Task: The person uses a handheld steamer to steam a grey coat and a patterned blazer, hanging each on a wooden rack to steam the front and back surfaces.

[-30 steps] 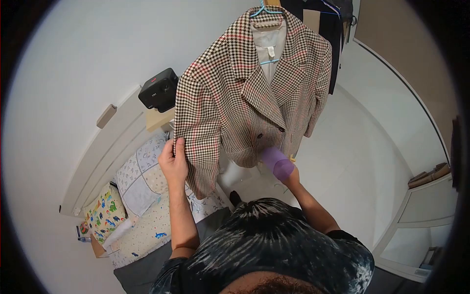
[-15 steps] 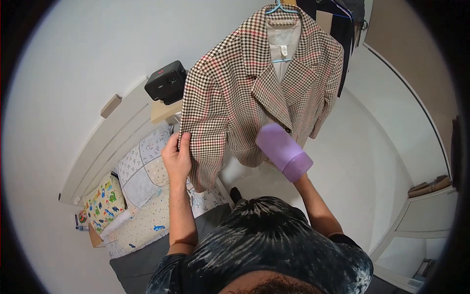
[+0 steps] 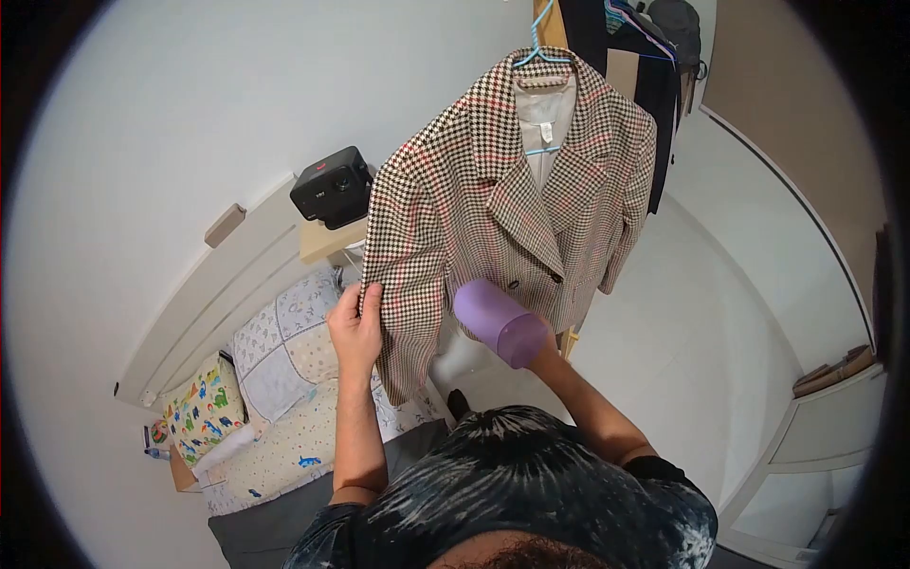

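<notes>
A checked houndstooth blazer [image 3: 502,218] hangs on a light blue hanger [image 3: 538,38]. My left hand [image 3: 356,327] pinches the edge of its sleeve on the left side, thumb in front. In my right hand [image 3: 544,357] is a purple handheld garment steamer [image 3: 488,313], a rounded cylinder with a darker see-through section at its lower end. Its upper end points at the blazer's lower front, close to the sleeve, and overlaps the cloth in this view. The fingers of my right hand are mostly hidden behind the steamer.
A black projector-like box [image 3: 332,190] stands on a small wooden shelf [image 3: 327,241] left of the blazer. Below is a bed with patterned pillows [image 3: 289,332]. Dark clothes [image 3: 645,123] and a grey cap [image 3: 675,27] hang behind on a wooden rack [image 3: 550,24].
My right hand has moved left and slightly down with the steamer, toward the held sleeve. The view has shifted, so the blazer and my left hand sit lower in the frame.
</notes>
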`<state>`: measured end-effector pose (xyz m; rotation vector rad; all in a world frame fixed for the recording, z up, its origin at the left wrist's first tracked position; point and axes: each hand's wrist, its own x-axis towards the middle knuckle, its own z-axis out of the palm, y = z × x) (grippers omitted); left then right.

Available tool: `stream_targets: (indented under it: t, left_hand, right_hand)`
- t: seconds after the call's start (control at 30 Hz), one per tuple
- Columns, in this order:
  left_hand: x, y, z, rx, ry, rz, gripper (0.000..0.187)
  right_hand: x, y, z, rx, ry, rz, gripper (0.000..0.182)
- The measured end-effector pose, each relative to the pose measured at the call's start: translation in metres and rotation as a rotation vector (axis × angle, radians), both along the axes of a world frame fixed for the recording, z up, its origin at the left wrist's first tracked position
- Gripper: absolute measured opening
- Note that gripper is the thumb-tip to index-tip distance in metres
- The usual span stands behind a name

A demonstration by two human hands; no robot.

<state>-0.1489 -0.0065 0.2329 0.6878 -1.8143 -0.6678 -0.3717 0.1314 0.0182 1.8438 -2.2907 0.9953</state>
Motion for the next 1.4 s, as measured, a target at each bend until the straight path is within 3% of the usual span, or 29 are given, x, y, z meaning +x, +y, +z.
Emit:
stream_targets:
  t: [0.03,0.13,0.27,0.53,0.57,0.63,0.67,0.8,0.87,0.9,1.0,1.07,1.23,1.4]
  left_hand:
    - [0.0,0.0,-0.001,0.0,0.002,0.001,0.017]
    - [0.001,-0.002,-0.004,0.01,0.006,-0.025,0.016]
    - [-0.002,-0.005,-0.007,0.001,0.018,-0.024,0.016]
    - [-0.006,-0.008,-0.013,0.039,0.017,-0.031,0.017]
    - [-0.008,-0.008,-0.013,0.036,0.014,-0.043,0.017]
    - [-0.01,-0.009,-0.013,0.033,0.006,-0.046,0.017]
    - [-0.01,-0.009,-0.014,0.03,0.003,-0.056,0.017]
    - [-0.011,-0.009,-0.012,0.063,0.015,-0.079,0.016]
    - [-0.011,-0.01,-0.011,0.057,0.01,-0.071,0.016]
    - [-0.011,-0.01,-0.012,0.053,0.016,-0.066,0.016]
    - [-0.012,-0.01,-0.012,0.067,0.023,-0.057,0.016]
    - [-0.013,-0.012,-0.014,0.084,0.028,-0.054,0.015]
    - [-0.015,-0.016,-0.018,0.096,0.05,-0.036,0.016]
    - [-0.016,-0.018,-0.024,0.108,0.046,-0.051,0.018]
  right_hand:
    - [0.0,0.004,-0.02,0.065,-0.1,0.023,0.037]
    - [0.0,0.019,-0.027,0.292,-0.033,0.053,0.035]
    - [0.006,0.023,0.001,0.426,0.024,0.038,0.035]
    - [-0.057,0.057,0.146,-0.499,-0.201,-0.049,0.034]
    - [-0.064,0.059,0.158,-0.503,-0.201,-0.061,0.034]
    - [-0.078,0.059,0.175,-0.574,0.051,-0.129,0.036]
    - [-0.088,0.057,0.172,-0.444,0.114,-0.153,0.039]
    - [-0.093,0.051,0.169,-0.484,0.355,-0.199,0.033]
    - [-0.083,0.049,0.169,-0.593,0.092,-0.151,0.033]
    - [-0.083,0.051,0.16,-0.594,0.096,-0.15,0.033]
    - [-0.089,0.056,0.121,-0.382,0.03,-0.227,0.035]
    - [-0.088,0.06,0.111,-0.282,-0.216,-0.276,0.035]
    - [-0.085,0.06,0.122,-0.334,-0.152,-0.25,0.035]
    - [-0.083,0.042,0.179,-0.437,-0.062,-0.136,0.031]
